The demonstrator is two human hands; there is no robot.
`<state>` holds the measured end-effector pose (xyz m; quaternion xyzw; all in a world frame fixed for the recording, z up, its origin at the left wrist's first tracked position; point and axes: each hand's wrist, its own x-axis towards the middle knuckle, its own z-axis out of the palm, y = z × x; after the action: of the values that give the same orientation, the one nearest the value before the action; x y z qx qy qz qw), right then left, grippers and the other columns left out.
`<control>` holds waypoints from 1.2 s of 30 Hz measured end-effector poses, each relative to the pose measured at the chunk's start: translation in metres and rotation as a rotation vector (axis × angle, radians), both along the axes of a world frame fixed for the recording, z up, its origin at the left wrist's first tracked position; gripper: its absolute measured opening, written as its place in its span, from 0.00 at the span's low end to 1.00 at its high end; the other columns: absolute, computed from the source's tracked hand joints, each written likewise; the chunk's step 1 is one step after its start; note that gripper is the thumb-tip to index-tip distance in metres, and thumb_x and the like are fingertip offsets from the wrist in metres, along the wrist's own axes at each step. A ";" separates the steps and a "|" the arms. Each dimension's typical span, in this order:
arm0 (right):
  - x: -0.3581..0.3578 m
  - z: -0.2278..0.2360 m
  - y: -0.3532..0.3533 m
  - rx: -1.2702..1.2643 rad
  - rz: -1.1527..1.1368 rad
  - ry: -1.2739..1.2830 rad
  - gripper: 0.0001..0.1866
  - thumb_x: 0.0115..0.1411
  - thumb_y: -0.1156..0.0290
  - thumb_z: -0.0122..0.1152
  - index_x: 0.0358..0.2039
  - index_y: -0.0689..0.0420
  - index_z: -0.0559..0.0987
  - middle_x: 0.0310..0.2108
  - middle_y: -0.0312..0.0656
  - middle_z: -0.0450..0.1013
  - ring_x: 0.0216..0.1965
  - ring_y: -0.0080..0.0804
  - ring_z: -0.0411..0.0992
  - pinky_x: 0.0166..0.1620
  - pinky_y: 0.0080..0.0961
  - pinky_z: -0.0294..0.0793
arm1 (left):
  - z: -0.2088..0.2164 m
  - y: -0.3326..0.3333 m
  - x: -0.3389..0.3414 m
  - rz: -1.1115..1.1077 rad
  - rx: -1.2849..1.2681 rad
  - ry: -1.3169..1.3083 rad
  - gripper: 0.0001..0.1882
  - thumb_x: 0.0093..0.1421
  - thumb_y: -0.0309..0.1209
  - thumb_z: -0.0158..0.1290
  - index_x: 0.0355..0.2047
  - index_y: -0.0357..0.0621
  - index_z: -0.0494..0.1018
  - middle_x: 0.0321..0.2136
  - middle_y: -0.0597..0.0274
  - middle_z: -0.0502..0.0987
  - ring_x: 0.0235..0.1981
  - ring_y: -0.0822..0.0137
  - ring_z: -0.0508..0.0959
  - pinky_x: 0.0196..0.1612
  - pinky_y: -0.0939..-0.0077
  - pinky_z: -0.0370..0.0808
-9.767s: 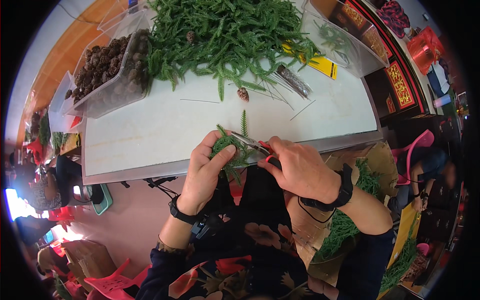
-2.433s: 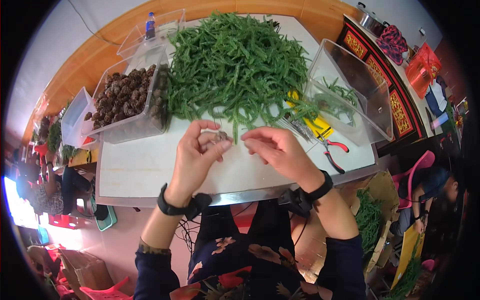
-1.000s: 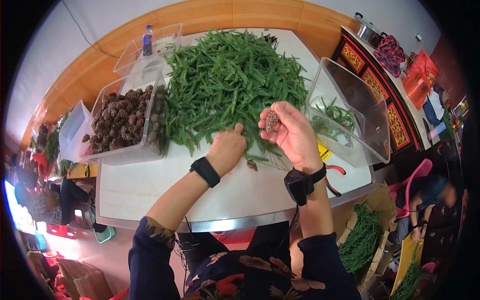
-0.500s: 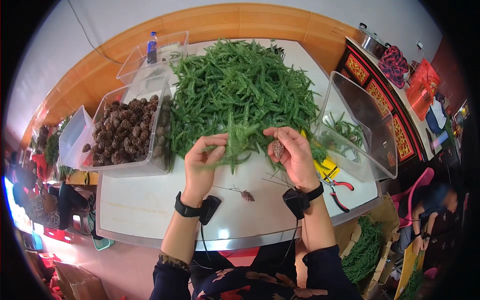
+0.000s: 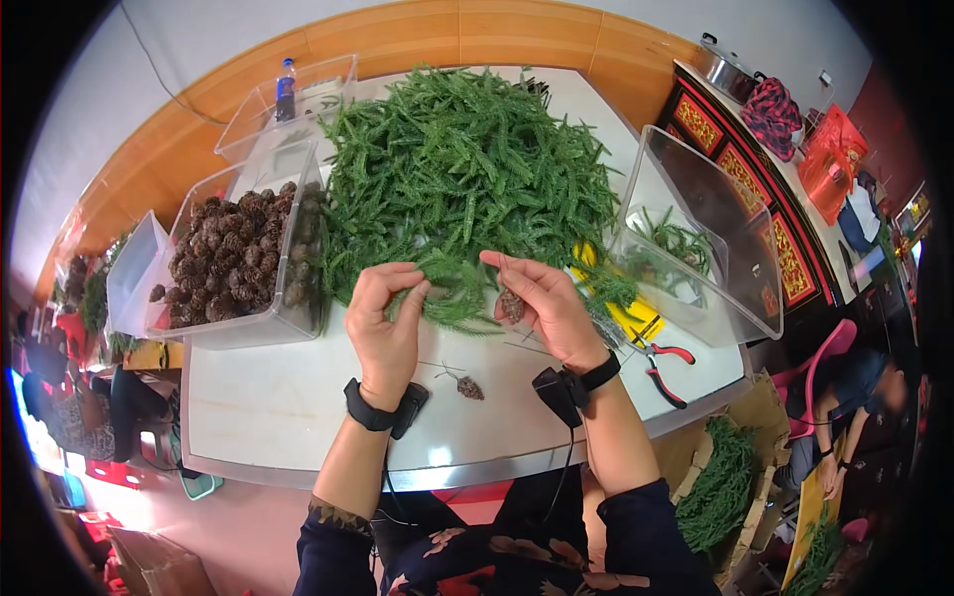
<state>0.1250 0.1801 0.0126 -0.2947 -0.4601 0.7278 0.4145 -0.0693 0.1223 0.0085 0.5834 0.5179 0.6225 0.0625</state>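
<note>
My left hand [image 5: 386,316] pinches the end of a green artificial pine sprig [image 5: 457,298] between thumb and fingertips. Its needles reach toward my other hand, in front of the big heap of matching sprigs [image 5: 467,169]. Closed around a small brown pine cone [image 5: 512,305], my right hand [image 5: 553,310] holds it by its top, where thin wire seems to show. The sprig and the cone are close together but look apart. A second wired pine cone [image 5: 469,388] lies on the white table [image 5: 298,407], below and between my hands.
Left stands a clear bin of pine cones [image 5: 234,258]; right, a tilted clear bin [image 5: 715,238] with a few sprigs. Red-handled pliers [image 5: 668,372] lie by a yellow packet [image 5: 634,320]. A carton of greenery [image 5: 717,487] stands below the table's right edge. Another person [image 5: 850,407] sits far right.
My right hand has brought the pine cone left, nearer the sprig. The sprig in my left hand has swung lower and is less blurred. The whole view has shifted slightly.
</note>
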 end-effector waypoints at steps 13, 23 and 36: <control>-0.003 0.002 -0.011 -0.146 0.156 0.058 0.12 0.67 0.67 0.55 0.40 0.63 0.78 0.38 0.41 0.78 0.28 0.20 0.74 0.32 0.18 0.74 | -0.003 0.000 0.000 0.193 0.113 -0.094 0.07 0.52 0.16 0.61 0.30 0.39 0.76 0.33 0.60 0.76 0.35 0.68 0.75 0.36 0.78 0.72; -0.009 -0.012 -0.010 0.353 0.026 -0.101 0.06 0.64 0.72 0.59 0.36 0.62 0.77 0.29 0.35 0.73 0.29 0.22 0.74 0.33 0.17 0.71 | 0.030 -0.019 0.021 0.053 -0.017 -0.021 0.05 0.57 0.24 0.58 0.35 0.40 0.78 0.46 0.52 0.73 0.48 0.58 0.72 0.49 0.64 0.70; -0.003 0.002 -0.011 0.928 0.044 -0.471 0.03 0.58 0.78 0.63 0.33 0.62 0.77 0.32 0.40 0.71 0.31 0.30 0.71 0.35 0.24 0.69 | 0.014 -0.008 0.001 -0.112 -0.360 0.023 0.14 0.55 0.26 0.62 0.43 0.41 0.78 0.38 0.59 0.77 0.36 0.72 0.73 0.40 0.80 0.71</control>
<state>0.1219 0.1695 0.0148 -0.2262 -0.8210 0.3699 0.3714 -0.0685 0.1143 0.0227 0.5975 0.5885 0.5088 0.1945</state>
